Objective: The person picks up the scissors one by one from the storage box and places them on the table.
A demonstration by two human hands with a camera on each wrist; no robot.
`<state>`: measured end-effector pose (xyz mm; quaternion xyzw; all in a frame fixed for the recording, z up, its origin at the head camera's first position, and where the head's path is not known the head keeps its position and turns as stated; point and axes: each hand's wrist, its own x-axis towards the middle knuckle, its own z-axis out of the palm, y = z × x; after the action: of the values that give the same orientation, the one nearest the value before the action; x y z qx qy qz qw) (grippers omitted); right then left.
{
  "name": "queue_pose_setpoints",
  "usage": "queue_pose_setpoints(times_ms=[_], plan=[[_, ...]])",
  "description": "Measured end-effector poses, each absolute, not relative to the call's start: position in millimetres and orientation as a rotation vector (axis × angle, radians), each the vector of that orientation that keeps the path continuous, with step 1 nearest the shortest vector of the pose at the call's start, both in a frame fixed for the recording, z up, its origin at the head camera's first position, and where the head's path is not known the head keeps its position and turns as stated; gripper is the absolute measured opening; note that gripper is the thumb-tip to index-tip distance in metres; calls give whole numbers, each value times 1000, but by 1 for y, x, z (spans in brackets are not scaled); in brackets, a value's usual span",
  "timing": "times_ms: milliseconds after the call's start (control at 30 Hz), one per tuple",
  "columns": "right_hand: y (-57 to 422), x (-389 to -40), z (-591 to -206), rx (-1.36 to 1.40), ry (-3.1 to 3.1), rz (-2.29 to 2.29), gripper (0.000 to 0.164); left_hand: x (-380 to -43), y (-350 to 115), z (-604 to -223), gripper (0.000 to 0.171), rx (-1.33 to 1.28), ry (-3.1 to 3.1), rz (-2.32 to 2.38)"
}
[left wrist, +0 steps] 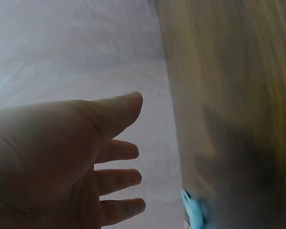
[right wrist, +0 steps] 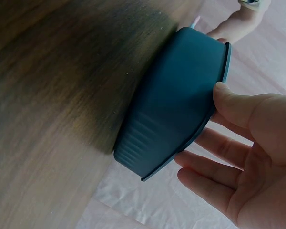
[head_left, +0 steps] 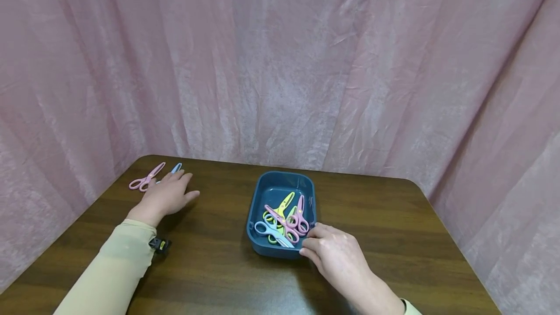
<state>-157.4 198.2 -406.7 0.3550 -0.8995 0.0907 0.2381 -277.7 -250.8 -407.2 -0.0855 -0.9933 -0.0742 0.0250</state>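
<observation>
At the table's far left, my left hand point(head_left: 165, 197) reaches over a pair of light blue scissors point(head_left: 177, 167) and hides most of it. The fingers look extended, and the left wrist view shows nothing held in them. Just left of that hand lie pink scissors point(head_left: 153, 174). My right hand point(head_left: 337, 254) grips the near right corner of a dark blue plastic bin point(head_left: 286, 173), thumb and fingers at its rim. Inside the bin are yellow scissors point(head_left: 286, 201), pink scissors point(head_left: 300, 208), light blue scissors point(head_left: 280, 238) and others, overlapping toward the near end.
The bin stands on a brown wooden table point(head_left: 376, 218) with rounded far corners. Behind and beside the table hangs a pink curtain point(head_left: 288, 62), close to the far edge. A small black device point(head_left: 160, 245) sits at my left wrist.
</observation>
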Motion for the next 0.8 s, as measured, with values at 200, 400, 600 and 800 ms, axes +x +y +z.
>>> queue_pose_setpoints(times_ms=[200,400,600,800], plan=[[198,-157,-406,971,-2472,251,5,-267,-221,-397,71,-359,-3048,-199],[197,-157,-405,978,-2482,263,5,-257,-196,-392,67,-441,-3004,-162],[195,-158,-406,986,-2466,265,6,-245,-178,-387,64,-522,-2938,-115],[194,-161,-407,996,-2451,257,7,-233,-157,-379,60,-630,-2860,-91]])
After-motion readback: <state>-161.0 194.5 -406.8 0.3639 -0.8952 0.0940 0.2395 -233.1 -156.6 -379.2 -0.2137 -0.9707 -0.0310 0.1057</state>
